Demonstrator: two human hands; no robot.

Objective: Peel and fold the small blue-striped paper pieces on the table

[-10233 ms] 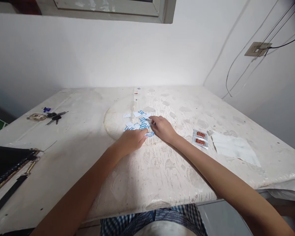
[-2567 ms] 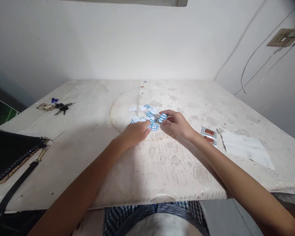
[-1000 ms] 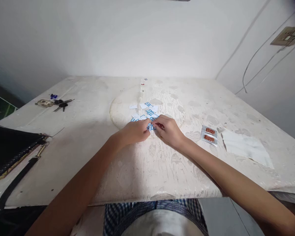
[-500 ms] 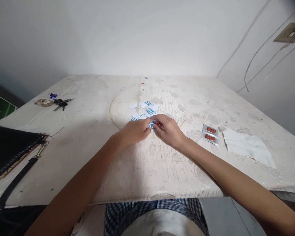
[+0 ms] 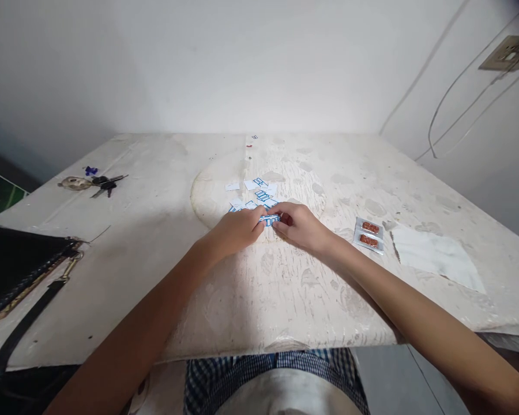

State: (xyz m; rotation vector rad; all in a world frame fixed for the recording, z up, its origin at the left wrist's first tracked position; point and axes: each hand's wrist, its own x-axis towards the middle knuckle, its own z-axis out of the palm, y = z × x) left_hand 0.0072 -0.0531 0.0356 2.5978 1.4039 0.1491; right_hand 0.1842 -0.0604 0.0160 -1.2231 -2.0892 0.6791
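Between my two hands is a small white paper piece with blue printed marks (image 5: 269, 221), held close above the tabletop. My left hand (image 5: 239, 229) pinches its left side between thumb and fingers. On the other side my right hand (image 5: 299, 226) grips the right edge with thumb and forefinger. Several similar paper pieces (image 5: 263, 196) lie scattered just beyond my fingers, some plain white and some with blue lines. A few of them are partly hidden behind the hands.
To the right lie a blister pack (image 5: 369, 235) with two brown tablets and a white cloth or paper sheet (image 5: 436, 256). Keys (image 5: 105, 183) rest at the far left, near a black bag (image 5: 26, 265) with a strap. The table (image 5: 285, 311) meets the wall behind.
My right hand has shifted slightly to the right, its fingers now at the paper piece's right edge. More of the blue-marked paper shows between the hands.
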